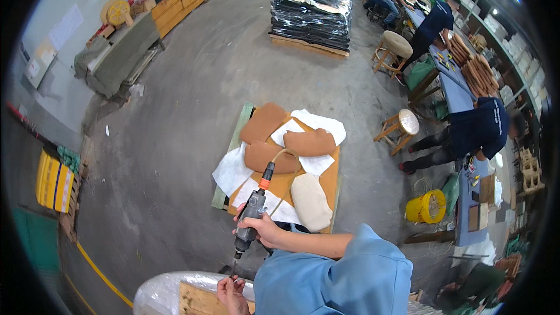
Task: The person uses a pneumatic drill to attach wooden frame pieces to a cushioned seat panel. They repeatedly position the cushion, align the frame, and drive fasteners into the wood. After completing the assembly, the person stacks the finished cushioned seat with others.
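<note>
My right hand (263, 228) grips a grey air-powered screwdriver (251, 221) held upright, with an orange collar and a tan hose (279, 160) at its top and its thin bit pointing down. My blue sleeve (350, 274) covers that arm. My left hand (232, 293) rests at the bottom edge on a wooden board (195, 301). Its fingers are bunched right at the bit's tip, and whatever they pinch is too small to see. The board lies on a rounded piece wrapped in clear plastic (160, 290).
On the concrete floor beyond lies a pallet (236, 140) with brown, orange and white padded pieces. Black stacked goods (312, 14) stand further back. To the right are stools (399, 128), a yellow bucket (426, 207) and people working at long benches (455, 90). A yellow floor line (102, 274) runs at lower left.
</note>
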`<state>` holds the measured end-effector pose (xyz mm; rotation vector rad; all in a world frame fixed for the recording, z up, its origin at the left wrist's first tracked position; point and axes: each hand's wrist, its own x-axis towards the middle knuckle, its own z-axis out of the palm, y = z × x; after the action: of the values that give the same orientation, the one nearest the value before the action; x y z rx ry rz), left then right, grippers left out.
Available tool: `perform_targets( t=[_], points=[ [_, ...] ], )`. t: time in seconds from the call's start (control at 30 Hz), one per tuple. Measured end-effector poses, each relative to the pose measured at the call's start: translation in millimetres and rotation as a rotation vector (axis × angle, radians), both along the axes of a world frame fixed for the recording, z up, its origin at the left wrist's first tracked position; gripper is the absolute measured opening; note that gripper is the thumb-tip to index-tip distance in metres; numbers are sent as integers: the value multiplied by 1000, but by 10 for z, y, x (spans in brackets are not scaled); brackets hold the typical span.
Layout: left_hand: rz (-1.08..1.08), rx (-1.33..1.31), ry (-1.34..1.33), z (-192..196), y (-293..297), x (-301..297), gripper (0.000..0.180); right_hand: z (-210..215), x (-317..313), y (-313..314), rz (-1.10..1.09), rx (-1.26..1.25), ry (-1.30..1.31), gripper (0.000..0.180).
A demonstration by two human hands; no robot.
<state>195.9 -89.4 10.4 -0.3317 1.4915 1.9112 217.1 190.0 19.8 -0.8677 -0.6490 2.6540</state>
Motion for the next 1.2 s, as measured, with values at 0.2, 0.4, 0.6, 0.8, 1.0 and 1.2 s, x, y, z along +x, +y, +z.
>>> perform_targets(
  t=[0.2, 0.4, 0.6, 0.8, 1.0, 1.2],
  points=[
    [196, 110, -75, -678, -551, 829, 9, -89, 372, -423, 140, 109, 10, 45],
    [477, -19, -89, -504, -735, 1709, 10, -64, 587, -902, 438, 97, 27, 50],
    [887, -24, 60, -761, -950, 2695, 16, 189, 656, -1687, 775, 405, 183, 57],
    [1536, -749, -113, -1342, -1119, 3640, 22, 67, 683, -2519, 1118, 676, 524, 59],
    [1798, -1032, -170, -1740, -1510, 3386, 79, 124, 873, -3323, 1209, 686, 787, 63],
    [1634, -1119, -383, -1752, -1803, 2769, 83, 27, 1014, -4051, 1335, 759, 1057, 61]
  ],
)
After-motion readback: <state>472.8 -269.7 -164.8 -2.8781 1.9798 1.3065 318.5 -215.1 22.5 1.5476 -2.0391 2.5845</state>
